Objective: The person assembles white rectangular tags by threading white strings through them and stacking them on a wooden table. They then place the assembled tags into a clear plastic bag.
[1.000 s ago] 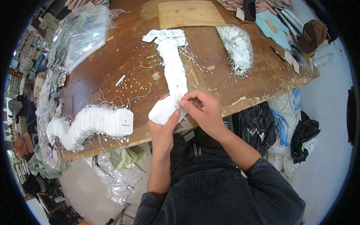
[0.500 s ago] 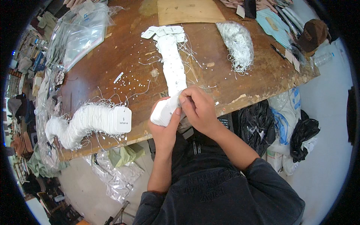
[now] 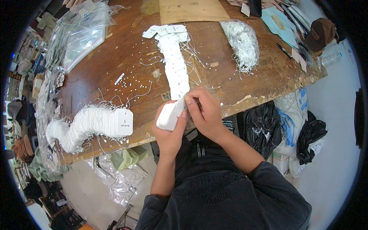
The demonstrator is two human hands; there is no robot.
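My left hand (image 3: 167, 132) is wrapped round a thick stack of white hang tags (image 3: 165, 116) at the table's front edge. My right hand (image 3: 204, 111) pinches the upper right corner of the front tags with thumb and forefinger. Just beyond my hands, a long overlapping row of white tags (image 3: 176, 63) runs away across the table, with loose strings along its right side. To the left, a curved row of strung white tags (image 3: 94, 123) lies on its side, its printed end tag facing me.
A clear bag of white strings (image 3: 241, 46) lies at right on the worn wooden table (image 3: 134, 61). Small white beads are scattered about. Clear plastic bags (image 3: 86, 42) lie far left, a cardboard sheet (image 3: 193, 10) at the back, a pen (image 3: 283, 51) and brown cap (image 3: 321, 34) at far right.
The held stack has tilted more upright and shifted slightly right. Both hands keep their grip, and the rows of tags on the table look the same.
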